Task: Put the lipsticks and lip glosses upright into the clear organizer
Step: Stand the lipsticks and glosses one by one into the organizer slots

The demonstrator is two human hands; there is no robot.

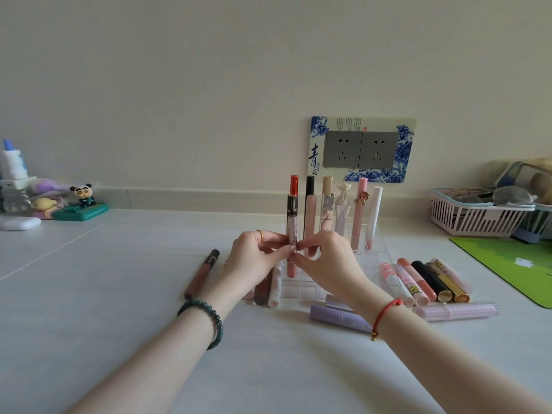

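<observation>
1. The left grip (254, 258) and the right grip (325, 261) both pinch one tall lip gloss (292, 218) with their fingertips.
2. The lip gloss stands upright in a left slot of the clear organizer (301, 289).
3. Standing tubes (363, 210) fill the back row.
4. Loose tubes (424, 279) lie on the surface (119, 294) beside it.

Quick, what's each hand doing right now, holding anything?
Left hand: pinching the upright dark-capped lip gloss standing in the clear organizer.
Right hand: fingertips pinching the same lip gloss.
</observation>
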